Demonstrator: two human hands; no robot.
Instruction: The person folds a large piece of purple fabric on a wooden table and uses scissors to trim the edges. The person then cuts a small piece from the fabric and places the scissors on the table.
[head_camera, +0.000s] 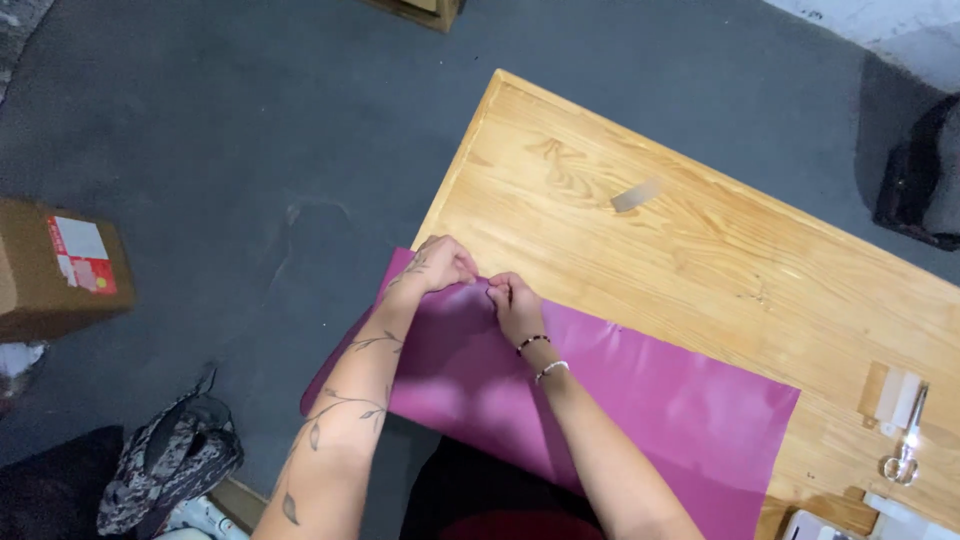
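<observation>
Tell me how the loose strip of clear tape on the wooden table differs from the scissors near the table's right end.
The strip of clear tape is flat, pale and see-through; the scissors are metal with looped handles. The tape lies alone toward the far side of the wooden table; the scissors lie at the near right, beside small pale pieces. Both rest on the table, away from both hands.

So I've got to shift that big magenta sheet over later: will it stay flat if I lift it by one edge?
Probably not. The magenta sheet looks thin and already droops over the table edge, so it should flop. Its sheen suggests it slides easily. Both the left hand and right hand pinch its far edge, hinting it creases readily.
</observation>
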